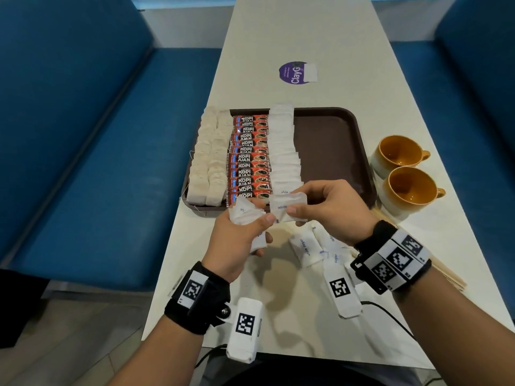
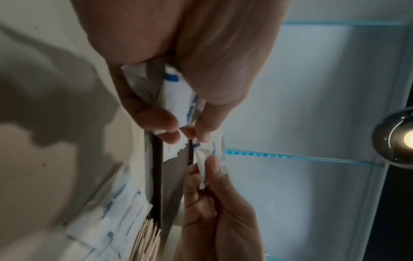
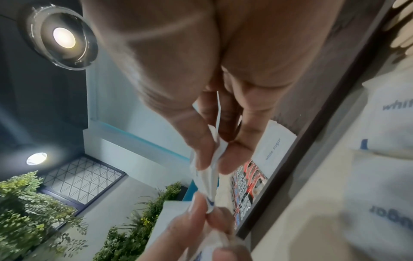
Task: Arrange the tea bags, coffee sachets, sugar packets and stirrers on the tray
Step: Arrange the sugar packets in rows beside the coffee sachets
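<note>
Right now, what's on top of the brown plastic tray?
On the brown plastic tray: two rows of pale tea bags, a row of red Kopi Juan coffee sachets, a row of white sugar packets. The hands cover its near edge. The right half shows bare.

Brown tray (image 1: 328, 135), red coffee sachets (image 1: 249, 157), white sugar packets (image 1: 284, 146).

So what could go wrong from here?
1. The left hand grips a loose sugar packet bundle while the right hand pulls one packet; others might slip out.
2. The sugar row overlaps loosely on the tray; a careless placement could shift it.
</note>
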The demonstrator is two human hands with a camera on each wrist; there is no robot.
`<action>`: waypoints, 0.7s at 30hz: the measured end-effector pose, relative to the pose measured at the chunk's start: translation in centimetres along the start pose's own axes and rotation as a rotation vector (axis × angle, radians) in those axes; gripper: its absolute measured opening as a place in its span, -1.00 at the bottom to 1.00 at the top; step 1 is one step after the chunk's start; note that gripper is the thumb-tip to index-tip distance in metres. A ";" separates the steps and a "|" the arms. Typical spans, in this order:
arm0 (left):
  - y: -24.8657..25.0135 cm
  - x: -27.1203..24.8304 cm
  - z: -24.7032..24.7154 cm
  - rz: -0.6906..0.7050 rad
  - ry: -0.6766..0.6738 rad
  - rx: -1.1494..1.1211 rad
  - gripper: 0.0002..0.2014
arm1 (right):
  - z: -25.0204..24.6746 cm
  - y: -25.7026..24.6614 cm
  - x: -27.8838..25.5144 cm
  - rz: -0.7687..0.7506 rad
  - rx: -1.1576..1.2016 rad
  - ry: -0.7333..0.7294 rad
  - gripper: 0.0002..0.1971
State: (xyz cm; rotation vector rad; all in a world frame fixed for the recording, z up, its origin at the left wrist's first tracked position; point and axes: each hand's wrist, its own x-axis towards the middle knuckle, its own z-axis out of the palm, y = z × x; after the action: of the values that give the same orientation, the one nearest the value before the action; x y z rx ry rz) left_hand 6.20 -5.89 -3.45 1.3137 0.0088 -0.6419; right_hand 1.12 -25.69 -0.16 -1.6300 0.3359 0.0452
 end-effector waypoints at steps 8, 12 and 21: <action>-0.1 0.0 -1.5 -0.068 0.060 -0.099 -0.70 | -1.7 2.1 4.3 0.066 -0.262 0.204 -0.87; 0.0 0.1 -1.8 -0.089 0.063 -0.138 -0.70 | -1.5 2.8 5.6 0.105 -0.463 0.171 -0.80; 0.2 -0.1 -1.9 -0.123 0.068 -0.142 -0.68 | -0.9 1.9 6.1 0.081 -0.631 0.163 -0.68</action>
State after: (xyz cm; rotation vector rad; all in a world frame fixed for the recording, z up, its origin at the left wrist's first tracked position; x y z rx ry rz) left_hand 6.90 -4.11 -3.80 1.2038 0.1887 -0.6879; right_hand 6.27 -27.84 -3.34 -2.2504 0.5503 0.0857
